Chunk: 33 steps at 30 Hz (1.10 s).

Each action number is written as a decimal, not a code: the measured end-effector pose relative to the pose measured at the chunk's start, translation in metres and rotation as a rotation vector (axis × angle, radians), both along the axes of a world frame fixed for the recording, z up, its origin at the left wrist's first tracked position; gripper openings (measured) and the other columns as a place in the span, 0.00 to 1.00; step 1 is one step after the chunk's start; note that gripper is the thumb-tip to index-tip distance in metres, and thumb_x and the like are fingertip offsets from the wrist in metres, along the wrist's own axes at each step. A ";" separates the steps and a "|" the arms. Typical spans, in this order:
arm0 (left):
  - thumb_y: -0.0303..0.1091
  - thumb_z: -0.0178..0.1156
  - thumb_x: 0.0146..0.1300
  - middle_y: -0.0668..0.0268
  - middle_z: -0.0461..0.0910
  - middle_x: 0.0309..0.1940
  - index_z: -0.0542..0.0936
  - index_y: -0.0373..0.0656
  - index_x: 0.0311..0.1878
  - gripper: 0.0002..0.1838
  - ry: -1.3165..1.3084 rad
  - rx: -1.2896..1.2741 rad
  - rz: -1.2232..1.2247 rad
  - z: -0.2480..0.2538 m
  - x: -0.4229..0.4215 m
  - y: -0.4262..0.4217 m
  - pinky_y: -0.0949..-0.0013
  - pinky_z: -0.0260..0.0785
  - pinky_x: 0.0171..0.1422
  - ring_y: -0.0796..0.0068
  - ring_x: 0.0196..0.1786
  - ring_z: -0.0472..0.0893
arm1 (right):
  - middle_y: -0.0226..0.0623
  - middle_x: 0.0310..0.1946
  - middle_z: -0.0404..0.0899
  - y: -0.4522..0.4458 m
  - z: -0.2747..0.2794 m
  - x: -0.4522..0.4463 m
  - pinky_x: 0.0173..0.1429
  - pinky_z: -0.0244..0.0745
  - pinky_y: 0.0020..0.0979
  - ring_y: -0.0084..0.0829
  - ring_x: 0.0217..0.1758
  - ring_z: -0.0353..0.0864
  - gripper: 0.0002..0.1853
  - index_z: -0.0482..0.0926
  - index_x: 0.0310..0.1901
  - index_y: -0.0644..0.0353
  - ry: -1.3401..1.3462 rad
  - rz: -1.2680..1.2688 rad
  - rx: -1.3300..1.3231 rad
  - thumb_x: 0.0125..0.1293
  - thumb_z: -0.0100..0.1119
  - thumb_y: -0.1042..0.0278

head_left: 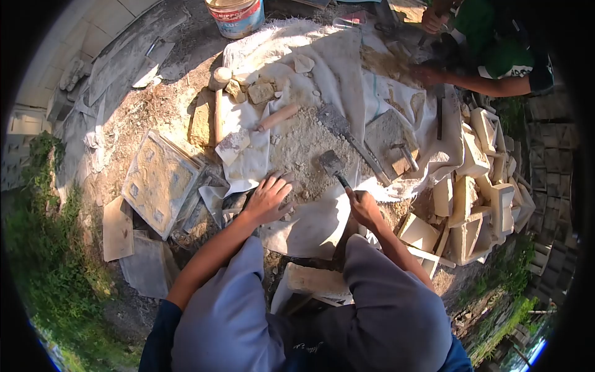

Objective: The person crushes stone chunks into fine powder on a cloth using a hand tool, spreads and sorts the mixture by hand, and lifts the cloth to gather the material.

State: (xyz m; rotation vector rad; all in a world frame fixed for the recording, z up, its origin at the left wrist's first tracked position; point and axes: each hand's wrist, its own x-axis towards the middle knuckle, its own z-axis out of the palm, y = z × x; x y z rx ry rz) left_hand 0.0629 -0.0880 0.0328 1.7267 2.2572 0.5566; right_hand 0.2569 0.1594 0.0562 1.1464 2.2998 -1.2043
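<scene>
Head: blocks nr R hand w/ trowel, bucket beyond

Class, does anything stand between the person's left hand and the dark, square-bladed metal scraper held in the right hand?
Nothing visible blocks the way: only loose, pale, crumbly powder on the white, crumpled sheet lies between the left hand and the scraper.

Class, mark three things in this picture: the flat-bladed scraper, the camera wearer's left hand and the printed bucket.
Flat-bladed scraper [331, 163]: head view, on the middle of its blade.
Left hand [267, 199]: head view, on the back of the hand.
Printed bucket [238, 21]: head view, on its side wall.
</scene>
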 end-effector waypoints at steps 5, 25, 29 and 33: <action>0.47 0.64 0.63 0.57 0.73 0.64 0.75 0.41 0.63 0.29 0.007 -0.016 -0.006 -0.003 0.000 -0.001 0.49 0.60 0.75 0.49 0.72 0.66 | 0.55 0.19 0.69 0.001 0.048 -0.009 0.33 0.65 0.47 0.49 0.22 0.63 0.25 0.73 0.32 0.69 0.399 -0.139 0.045 0.80 0.46 0.52; 0.50 0.65 0.61 0.54 0.74 0.61 0.78 0.40 0.55 0.26 0.032 -0.002 0.024 -0.019 0.002 -0.008 0.48 0.63 0.70 0.50 0.70 0.67 | 0.61 0.23 0.72 -0.016 -0.023 0.017 0.36 0.66 0.53 0.60 0.29 0.74 0.29 0.73 0.34 0.70 0.310 -0.136 0.214 0.80 0.40 0.47; 0.49 0.65 0.61 0.55 0.74 0.60 0.78 0.40 0.56 0.26 0.020 0.013 0.014 -0.002 -0.003 0.003 0.49 0.63 0.70 0.51 0.71 0.67 | 0.62 0.20 0.72 0.002 -0.023 0.010 0.38 0.69 0.52 0.59 0.26 0.75 0.34 0.74 0.26 0.73 0.003 0.049 -0.124 0.79 0.43 0.44; 0.47 0.64 0.64 0.55 0.71 0.66 0.76 0.41 0.62 0.28 -0.018 -0.007 0.010 -0.001 0.000 0.001 0.49 0.60 0.75 0.51 0.73 0.65 | 0.53 0.17 0.70 0.016 0.007 0.004 0.31 0.65 0.48 0.51 0.21 0.68 0.28 0.73 0.25 0.70 0.231 -0.004 0.122 0.77 0.51 0.52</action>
